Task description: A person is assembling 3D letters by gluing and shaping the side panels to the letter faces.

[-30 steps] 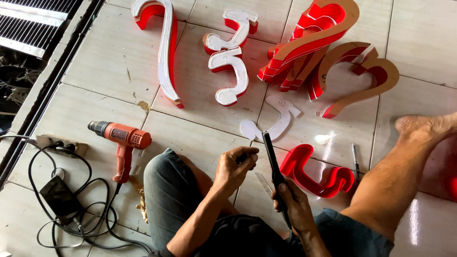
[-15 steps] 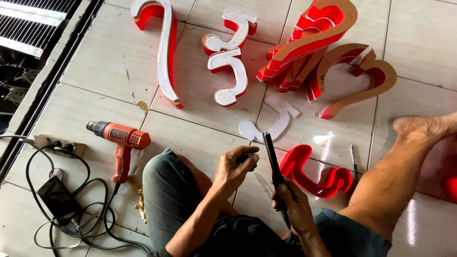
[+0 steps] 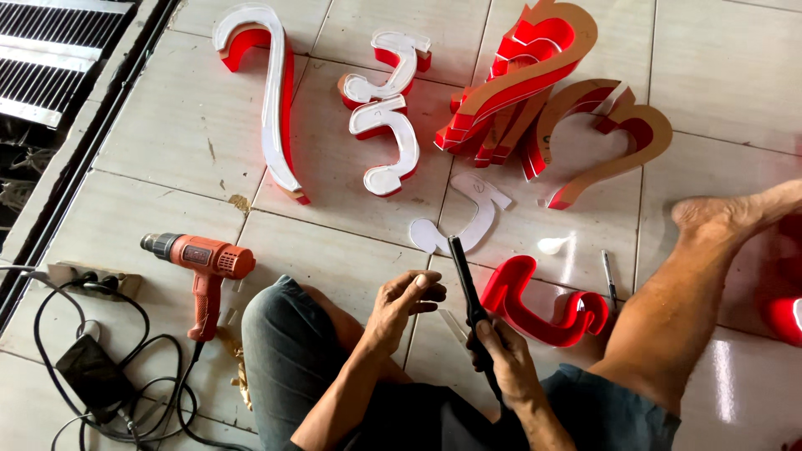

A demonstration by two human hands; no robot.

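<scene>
I sit on a tiled floor with my knee raised. My right hand (image 3: 501,359) grips a long black tool (image 3: 464,280) that points up and away from me. My left hand (image 3: 403,305) hovers just left of it, fingers curled near a thin clear strip (image 3: 455,324); I cannot tell whether it pinches anything. A red curved sign letter shell (image 3: 539,305) lies right of the tool. A flat white letter cutout (image 3: 464,219) lies just beyond the tool's tip.
An orange heat gun (image 3: 203,266) lies at left, with tangled black cables (image 3: 100,380) and a power strip (image 3: 79,280). Several red and white sign letters (image 3: 388,125) and a stack (image 3: 518,75) lie farther off. My bare foot (image 3: 718,217) rests at right. A pen (image 3: 609,280) lies nearby.
My left hand has drawn slightly back from the tool and its fingers have curled. The view has shifted a little; the tool and right hand hold steady.
</scene>
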